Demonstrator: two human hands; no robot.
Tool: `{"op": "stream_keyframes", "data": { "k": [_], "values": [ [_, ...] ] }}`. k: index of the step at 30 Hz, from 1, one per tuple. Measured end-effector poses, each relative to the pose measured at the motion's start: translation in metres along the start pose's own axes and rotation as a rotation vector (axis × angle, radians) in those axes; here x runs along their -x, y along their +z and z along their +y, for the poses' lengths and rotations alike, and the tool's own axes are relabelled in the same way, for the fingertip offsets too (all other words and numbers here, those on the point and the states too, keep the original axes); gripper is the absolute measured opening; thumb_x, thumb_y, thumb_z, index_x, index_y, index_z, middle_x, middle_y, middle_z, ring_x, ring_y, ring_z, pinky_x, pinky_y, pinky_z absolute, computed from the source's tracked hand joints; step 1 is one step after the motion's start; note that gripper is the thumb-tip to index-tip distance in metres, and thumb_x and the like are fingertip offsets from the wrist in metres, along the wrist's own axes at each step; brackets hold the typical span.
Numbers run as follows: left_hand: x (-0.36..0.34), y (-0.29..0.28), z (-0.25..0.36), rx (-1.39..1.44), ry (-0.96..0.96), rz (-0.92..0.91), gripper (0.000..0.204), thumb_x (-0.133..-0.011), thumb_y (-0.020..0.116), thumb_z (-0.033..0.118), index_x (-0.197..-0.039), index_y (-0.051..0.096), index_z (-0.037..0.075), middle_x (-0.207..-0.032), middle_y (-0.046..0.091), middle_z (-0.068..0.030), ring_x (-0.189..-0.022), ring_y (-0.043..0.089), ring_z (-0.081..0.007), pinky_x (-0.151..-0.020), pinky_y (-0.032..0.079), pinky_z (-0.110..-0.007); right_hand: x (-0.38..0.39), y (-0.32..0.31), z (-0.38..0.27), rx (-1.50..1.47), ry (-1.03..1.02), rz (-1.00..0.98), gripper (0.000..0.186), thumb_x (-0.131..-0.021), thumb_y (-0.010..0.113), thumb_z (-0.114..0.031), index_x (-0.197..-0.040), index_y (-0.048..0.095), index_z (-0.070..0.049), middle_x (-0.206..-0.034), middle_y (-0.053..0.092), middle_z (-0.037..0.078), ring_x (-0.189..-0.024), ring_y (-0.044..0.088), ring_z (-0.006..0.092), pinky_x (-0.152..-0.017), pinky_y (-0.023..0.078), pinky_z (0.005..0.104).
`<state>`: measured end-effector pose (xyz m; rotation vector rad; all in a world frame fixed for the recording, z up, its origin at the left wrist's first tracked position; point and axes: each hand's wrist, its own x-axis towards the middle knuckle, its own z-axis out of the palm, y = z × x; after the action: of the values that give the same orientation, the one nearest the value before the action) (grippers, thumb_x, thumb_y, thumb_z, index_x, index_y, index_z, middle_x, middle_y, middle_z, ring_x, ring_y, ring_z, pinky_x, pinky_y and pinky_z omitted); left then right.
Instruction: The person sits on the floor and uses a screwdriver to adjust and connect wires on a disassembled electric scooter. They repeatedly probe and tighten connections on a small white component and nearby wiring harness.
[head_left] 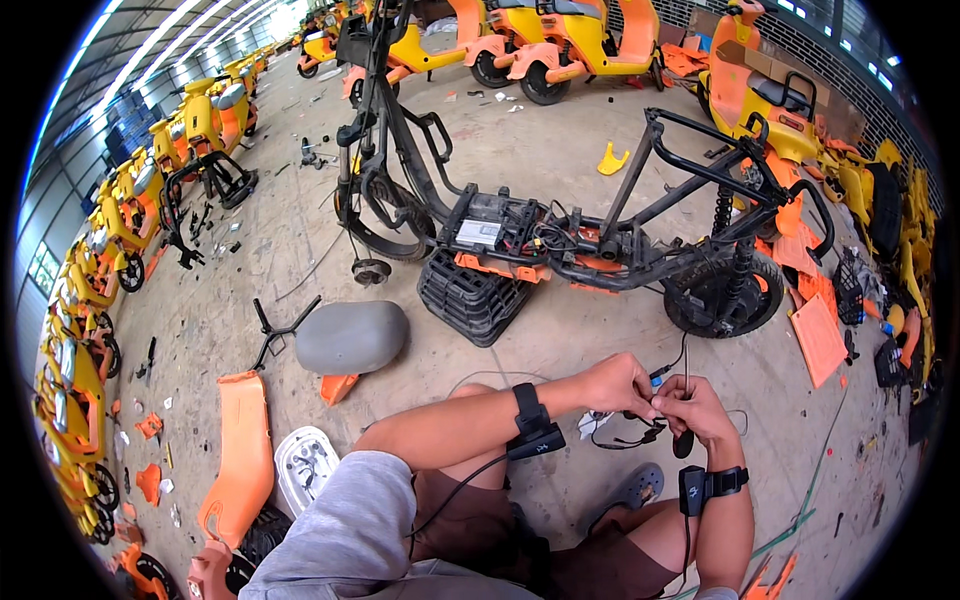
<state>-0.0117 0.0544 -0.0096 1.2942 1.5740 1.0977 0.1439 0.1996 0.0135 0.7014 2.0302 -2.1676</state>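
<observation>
My left hand (617, 382) pinches thin black wiring (645, 428) low at the right of centre, its fingertips meeting those of my right hand (700, 410). My right hand also grips a screwdriver (683, 443), black handle down and metal shaft up. A small blue connector (657, 381) shows between my hands, and loose cable loops hang below them. Just beyond stands a bare black scooter frame (650, 235), with a rear wheel (722, 310) and a battery area with exposed wires (478, 232). The exact piece between my fingertips is too small to make out.
A black crate (470, 305) sits under the frame. A grey seat (352, 337), orange panel (240, 445) and white tray (306, 465) lie at left. Yellow scooters (205, 120) line the left and back. Loose orange panels (818, 340) and parts pile at right.
</observation>
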Motion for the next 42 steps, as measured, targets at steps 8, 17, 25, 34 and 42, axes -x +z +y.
{"op": "stream_keyframes", "data": {
  "k": [8, 17, 25, 34, 42],
  "values": [
    [0.001, -0.003, 0.014, 0.152, -0.183, -0.012, 0.025, -0.079, 0.079, 0.018, -0.09, 0.073, -0.003, -0.067, 0.066, -0.006, -0.049, 0.058, -0.0103, -0.045, 0.047, -0.026, -0.002, 0.001, 0.004, 0.014, -0.012, 0.072, 0.018, -0.087, 0.071, -0.013, -0.088, 0.059, 0.0, -0.056, 0.052, -0.001, -0.043, 0.044, 0.0071, -0.04, 0.034, 0.0233],
    [-0.003, -0.002, 0.002, 0.023, -0.032, 0.043, 0.024, -0.079, 0.078, 0.017, -0.09, 0.073, -0.003, -0.067, 0.066, -0.0064, -0.049, 0.057, -0.0103, -0.047, 0.047, -0.027, -0.004, 0.003, 0.003, 0.033, -0.02, 0.133, 0.019, -0.088, 0.072, -0.015, -0.088, 0.06, 0.0, -0.059, 0.054, -0.001, -0.045, 0.046, 0.006, -0.04, 0.036, 0.0227],
    [-0.007, 0.005, -0.015, -0.066, 0.137, 0.122, 0.024, -0.079, 0.078, 0.017, -0.09, 0.073, -0.003, -0.071, 0.067, -0.0132, -0.057, 0.061, -0.0159, -0.055, 0.049, -0.031, -0.004, 0.002, 0.006, 0.034, -0.023, 0.157, 0.021, -0.086, 0.074, -0.016, -0.088, 0.06, 0.0, -0.06, 0.055, -0.001, -0.046, 0.047, 0.0057, -0.041, 0.037, 0.0221],
    [-0.007, 0.006, -0.004, 0.008, 0.003, 0.115, 0.023, -0.079, 0.077, 0.018, -0.09, 0.073, -0.003, -0.074, 0.067, -0.0157, -0.065, 0.062, -0.0203, -0.061, 0.049, -0.033, -0.003, 0.004, 0.002, -0.031, -0.037, 0.181, 0.022, -0.085, 0.074, -0.015, -0.088, 0.06, 0.0, -0.062, 0.056, 0.0, -0.046, 0.047, 0.0059, -0.041, 0.038, 0.0222],
    [-0.005, 0.005, 0.003, -0.109, 0.032, 0.13, 0.025, -0.08, 0.077, 0.019, -0.089, 0.072, -0.004, -0.072, 0.067, -0.0157, -0.062, 0.06, -0.0187, -0.061, 0.049, -0.033, -0.003, 0.003, 0.004, -0.004, -0.048, 0.177, 0.017, -0.086, 0.071, -0.012, -0.088, 0.058, -0.001, -0.064, 0.06, 0.003, -0.045, 0.046, 0.0065, -0.041, 0.038, 0.0232]
  ]
}}
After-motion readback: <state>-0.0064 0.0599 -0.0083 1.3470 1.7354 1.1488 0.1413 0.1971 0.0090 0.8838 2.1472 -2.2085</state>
